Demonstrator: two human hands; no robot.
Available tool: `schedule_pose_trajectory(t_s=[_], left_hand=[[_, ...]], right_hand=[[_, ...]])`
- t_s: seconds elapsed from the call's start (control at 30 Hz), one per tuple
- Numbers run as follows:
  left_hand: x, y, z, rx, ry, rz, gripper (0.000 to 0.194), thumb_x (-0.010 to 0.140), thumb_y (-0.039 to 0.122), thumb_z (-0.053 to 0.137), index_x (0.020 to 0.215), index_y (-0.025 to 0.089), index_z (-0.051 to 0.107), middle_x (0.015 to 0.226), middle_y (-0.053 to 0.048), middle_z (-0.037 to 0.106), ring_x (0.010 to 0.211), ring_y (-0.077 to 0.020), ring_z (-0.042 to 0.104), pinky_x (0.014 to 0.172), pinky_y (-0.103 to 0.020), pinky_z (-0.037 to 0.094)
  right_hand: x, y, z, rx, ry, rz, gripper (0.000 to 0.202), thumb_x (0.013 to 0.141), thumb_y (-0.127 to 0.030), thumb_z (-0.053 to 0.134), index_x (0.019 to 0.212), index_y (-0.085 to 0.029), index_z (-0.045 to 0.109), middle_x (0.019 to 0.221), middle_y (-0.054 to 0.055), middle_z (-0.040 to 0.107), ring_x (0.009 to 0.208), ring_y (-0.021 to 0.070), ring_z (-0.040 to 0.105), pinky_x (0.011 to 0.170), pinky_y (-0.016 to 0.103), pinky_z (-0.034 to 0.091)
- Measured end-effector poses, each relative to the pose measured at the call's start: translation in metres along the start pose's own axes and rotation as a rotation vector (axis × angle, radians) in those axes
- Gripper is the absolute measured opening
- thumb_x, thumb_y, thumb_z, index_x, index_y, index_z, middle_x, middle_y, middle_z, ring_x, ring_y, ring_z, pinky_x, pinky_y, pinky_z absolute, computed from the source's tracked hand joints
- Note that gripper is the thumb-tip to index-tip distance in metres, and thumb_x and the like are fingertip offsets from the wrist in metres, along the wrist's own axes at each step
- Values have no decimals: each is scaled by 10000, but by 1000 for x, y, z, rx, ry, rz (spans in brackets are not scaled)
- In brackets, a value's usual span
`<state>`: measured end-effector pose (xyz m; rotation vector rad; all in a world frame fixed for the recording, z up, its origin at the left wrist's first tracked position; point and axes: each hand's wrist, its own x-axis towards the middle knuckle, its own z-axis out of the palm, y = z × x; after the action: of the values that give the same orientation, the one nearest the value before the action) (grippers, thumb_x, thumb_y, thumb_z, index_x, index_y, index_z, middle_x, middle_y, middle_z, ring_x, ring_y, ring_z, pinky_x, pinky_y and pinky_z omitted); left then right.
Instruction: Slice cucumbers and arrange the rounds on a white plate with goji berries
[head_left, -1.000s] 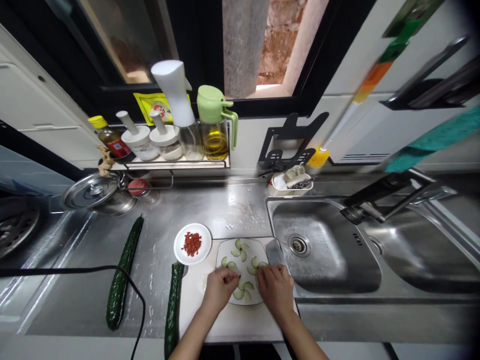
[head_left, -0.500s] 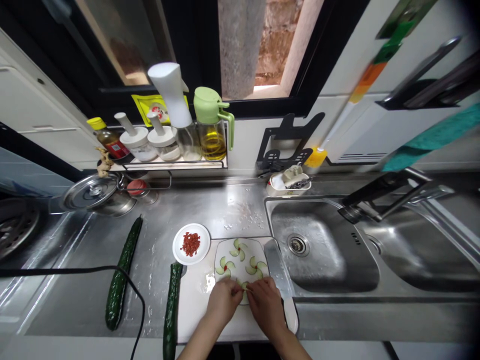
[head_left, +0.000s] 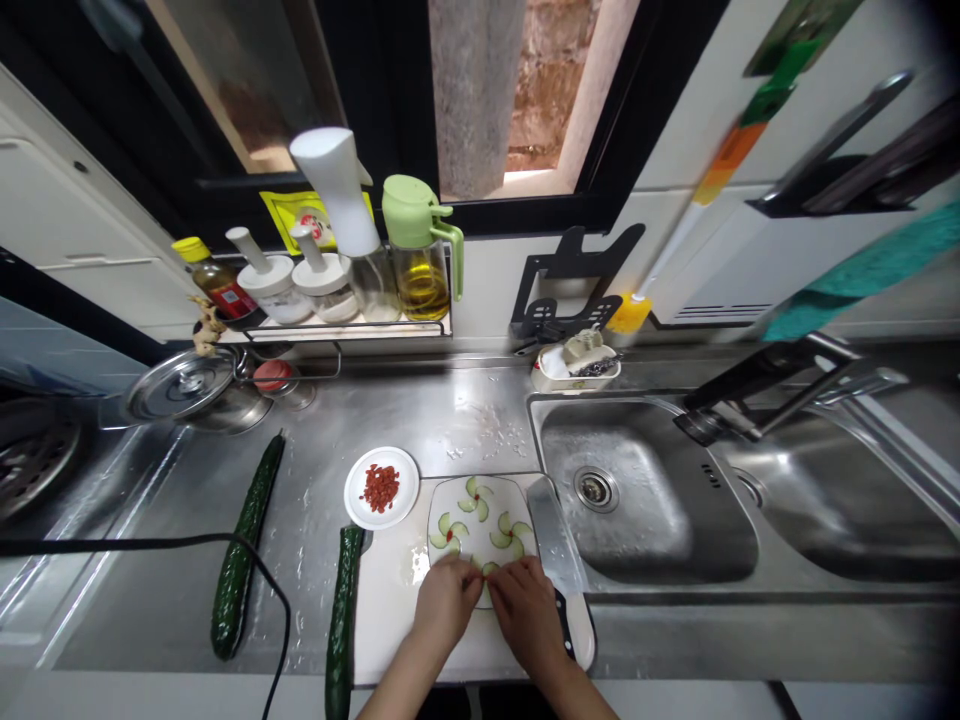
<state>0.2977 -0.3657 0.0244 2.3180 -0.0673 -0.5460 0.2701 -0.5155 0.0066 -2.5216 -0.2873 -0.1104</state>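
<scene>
Head view: a steel counter point(head_left: 457, 400) runs across in front of me, with the sink point(head_left: 652, 560) let into it on my right. Next in size comes the white cutting board point(head_left: 394, 640), close to me at the counter's near edge. Two dark green cucumbers lie to its left: the far cucumber point(head_left: 247, 550) well apart from it, the near cucumber point(head_left: 344, 610) right along its side. They look wet and ridged, so I'd expect firm weight and a slippery skin, best gripped around the middle.

On the board sits a square plate point(head_left: 480, 542), which I judge stiff and breakable; its rim gives the safest hold. Just beside it, on the right, lies a knife point(head_left: 551, 525), its handle toward me and partly behind my wrist. A round white dish point(head_left: 411, 492) stands at the board's far left corner.

My left hand point(head_left: 448, 600) and right hand point(head_left: 527, 605) meet over the plate's near edge, fingers bunched and tips almost touching. I cannot tell what, if anything, they pinch.

Below and around them on the plate, cucumber slices point(head_left: 504, 522) curl into pinwheels; three show whole, and the nearest is partly covered. Slices this thin should be light, limp and slick, easily nudged askew, so I'd take them by the peel edge. Smallest are the dried red berries point(head_left: 381, 488) heaped in the dish, probably light and wrinkled, fit for a fingertip pinch. Similar red specks point(head_left: 449, 536) mark the pinwheels' centres.
</scene>
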Motion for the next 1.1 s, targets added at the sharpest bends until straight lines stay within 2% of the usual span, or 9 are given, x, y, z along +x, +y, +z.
schedule_pose_trajectory(t_s=[0.13,0.37,0.77,0.93,1.1], left_hand=[[0,-1,0,54,-38,-8,217,816,173,494,739,198,695,768,-24,614,806,-149,565,728,-232,381],[-2,-6,5,68,-39,10,220,828,189,478,803,203,697,820,-39,618,851,-161,568,762,-248,398],[-5,-10,6,-24,44,79,213,825,187,482,746,188,680,791,-54,609,802,-173,586,740,-266,428],[-11,-15,1,-107,132,111,193,811,197,502,765,194,690,772,-50,623,761,-165,596,719,-259,445],[-15,-34,-18,-211,293,74,225,823,285,489,793,196,693,790,-53,651,677,-150,587,651,-249,459]], right_hand=[[-2,2,3,8,-2,0,135,833,-166,532,771,-234,631,738,11,590,821,195,448,721,314,334],[-1,1,2,-1,3,-14,142,820,-135,538,762,-230,625,737,12,578,805,191,441,718,310,337],[1,2,-2,-23,-42,-6,135,825,-148,532,785,-231,631,767,19,600,842,202,462,714,311,347],[1,6,-10,-46,-69,-3,151,843,-179,514,761,-228,631,755,24,617,827,206,483,700,314,366],[-3,21,-25,16,-39,69,171,850,-217,481,872,-226,650,813,41,653,843,210,525,744,325,416]])
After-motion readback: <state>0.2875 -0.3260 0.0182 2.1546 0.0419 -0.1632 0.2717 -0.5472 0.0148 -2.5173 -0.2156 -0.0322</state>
